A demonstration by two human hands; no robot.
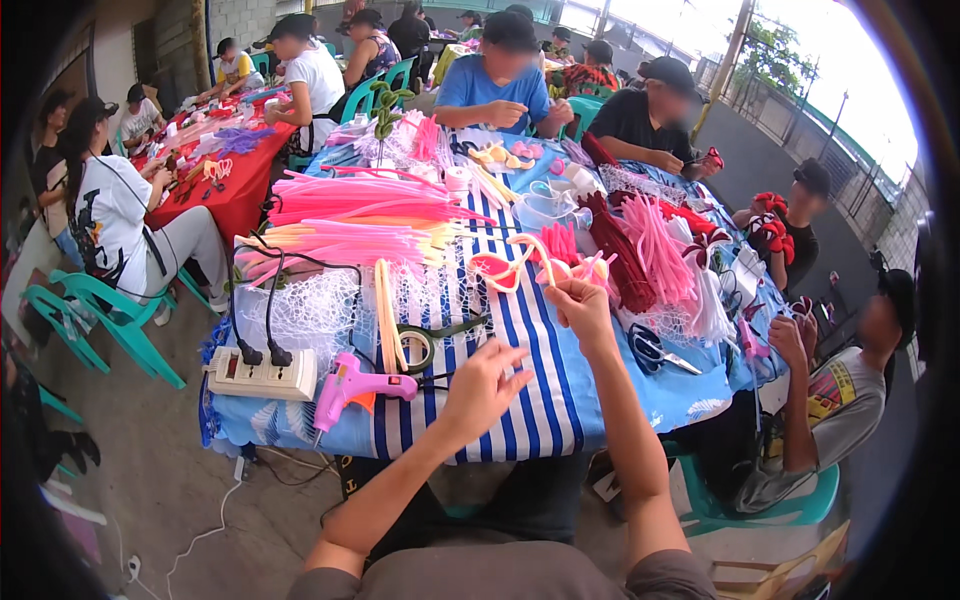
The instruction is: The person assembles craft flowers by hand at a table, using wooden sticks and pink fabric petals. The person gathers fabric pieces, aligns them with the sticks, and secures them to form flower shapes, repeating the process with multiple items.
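- Right hand [584, 312]: grip narrow, finger and thumb pinching the pink-and-cream looped piece [492, 267].
- Piece: extends leftward from these fingertips, over bench [640, 408].
- Left hand [480, 392]: grip wide, fingers parted, nearer body, apart from piece.
- Glue gun [362, 388]: left of left hand; tape roll [428, 350] just beyond.

looped piece [493, 267]: coral, yellow edge | cloth [540, 400]: blue-white stripes | glue gun [350, 385]: pink | power strip [262, 374]: cream

Blue-clothed table [688, 393] — striped cloth [535, 415], 1 pink glue gun [362, 386], white power strip [262, 378], tape roll [429, 353], scissors [664, 353]
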